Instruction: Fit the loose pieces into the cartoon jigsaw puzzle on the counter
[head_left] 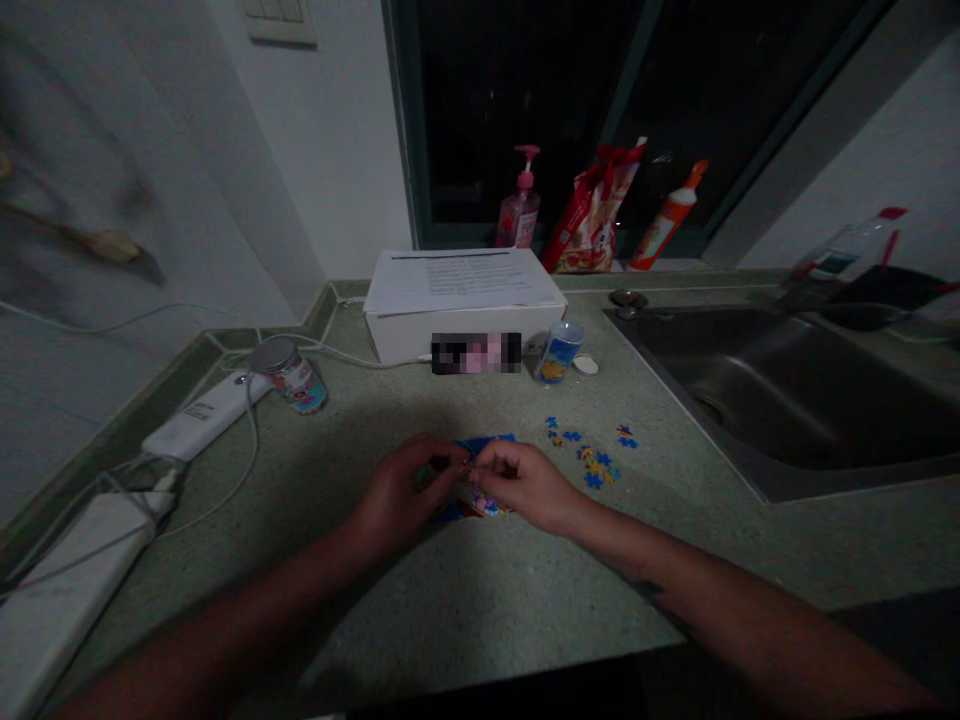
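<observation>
Left hand (405, 490) and right hand (532, 486) meet over small puzzle (491, 508), near-centre on counter (450, 600).
Fingertips pinched narrow, can't tell on what; loose pieces (598, 464) spread just right, likely for easy reach; blue can (559, 352) farther, probably out of the way.

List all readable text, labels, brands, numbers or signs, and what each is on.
None legible.
Paper on white box: printed lines, too small.
White power bar: dark print, too small.
Jar, blue tin: labels blurred.
Pink pump bottle, red bag, orange-and-white bottle: markings too blurred.
Clear bottle by sink: label unreadable.
Loose puzzle pieces: no lettering visible.
</observation>
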